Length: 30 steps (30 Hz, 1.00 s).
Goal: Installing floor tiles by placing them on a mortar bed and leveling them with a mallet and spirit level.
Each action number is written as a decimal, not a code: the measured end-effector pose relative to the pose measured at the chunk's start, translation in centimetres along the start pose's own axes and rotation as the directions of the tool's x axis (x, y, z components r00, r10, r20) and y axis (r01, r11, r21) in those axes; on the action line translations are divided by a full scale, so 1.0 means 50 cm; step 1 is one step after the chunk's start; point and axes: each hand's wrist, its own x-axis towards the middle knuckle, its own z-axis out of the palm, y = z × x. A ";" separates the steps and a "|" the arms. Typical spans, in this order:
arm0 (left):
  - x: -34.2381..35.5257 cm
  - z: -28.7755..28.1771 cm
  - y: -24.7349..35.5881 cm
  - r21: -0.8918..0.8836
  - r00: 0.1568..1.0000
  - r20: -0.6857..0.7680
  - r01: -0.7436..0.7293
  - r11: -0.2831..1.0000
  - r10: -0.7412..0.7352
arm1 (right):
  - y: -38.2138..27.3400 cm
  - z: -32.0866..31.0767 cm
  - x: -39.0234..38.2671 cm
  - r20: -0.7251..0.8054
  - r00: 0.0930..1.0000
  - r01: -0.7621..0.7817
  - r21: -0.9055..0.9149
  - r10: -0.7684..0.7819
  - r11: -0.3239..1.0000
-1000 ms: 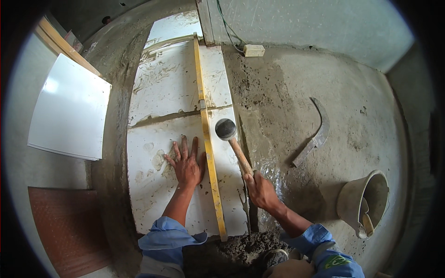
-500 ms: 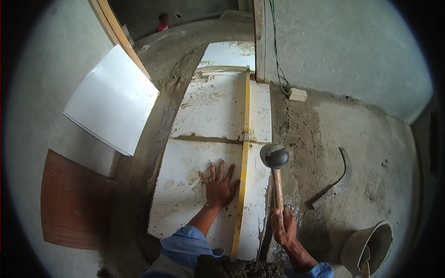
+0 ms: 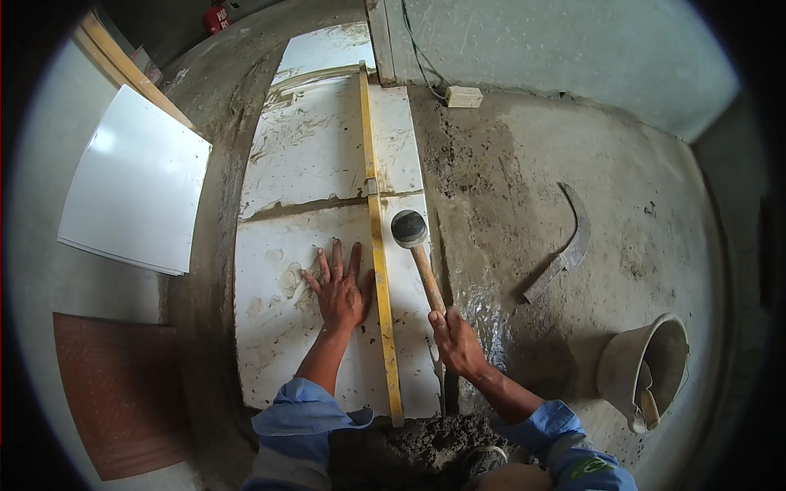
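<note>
My left hand (image 3: 341,296) lies flat with fingers spread on a white floor tile (image 3: 270,327) smeared with mortar. Along that tile and the white tile beyond it (image 3: 315,139) runs a long yellow straightedge (image 3: 381,303), just right of my left hand. My right hand (image 3: 458,342) grips the wooden handle of a rubber mallet (image 3: 409,229). The mallet's dark head is over the tile's right side, right of the straightedge; whether it touches the tile I cannot tell. Wet mortar (image 3: 434,438) lies at the tile's near end.
A sickle-shaped blade (image 3: 577,233) lies on the concrete floor at right. Nearer, a tilted bucket (image 3: 622,372) holds a trowel (image 3: 647,401). White tiles (image 3: 135,180) lean on the left wall beside a brown tile (image 3: 119,393). A cable runs to a pale box (image 3: 463,96). Far back is a person in red (image 3: 216,18).
The view has shifted, so the scene sits farther left and higher. The mallet's head has come down toward the tile, and its handle now slants left. My left hand stays flat on the tile.
</note>
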 end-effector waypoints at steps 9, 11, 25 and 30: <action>-0.012 -0.011 0.004 0.010 0.999 0.022 0.030 0.999 -0.031 | -0.123 -0.052 -0.018 0.110 0.940 -0.341 0.350 0.323 0.872; -0.008 -0.009 0.012 -0.002 0.999 0.040 0.028 1.000 -0.028 | -0.079 -0.025 -0.044 0.107 0.959 -0.273 0.110 0.262 0.956; -0.010 0.010 -0.004 -0.200 0.965 -0.245 0.040 0.979 -0.089 | -0.113 -0.044 -0.174 0.208 0.910 -0.413 0.420 0.358 0.808; -0.017 -0.005 -0.012 -0.337 0.913 -0.366 0.050 0.940 -0.179 | -0.077 -0.019 -0.221 0.324 0.836 -0.548 0.498 0.442 0.672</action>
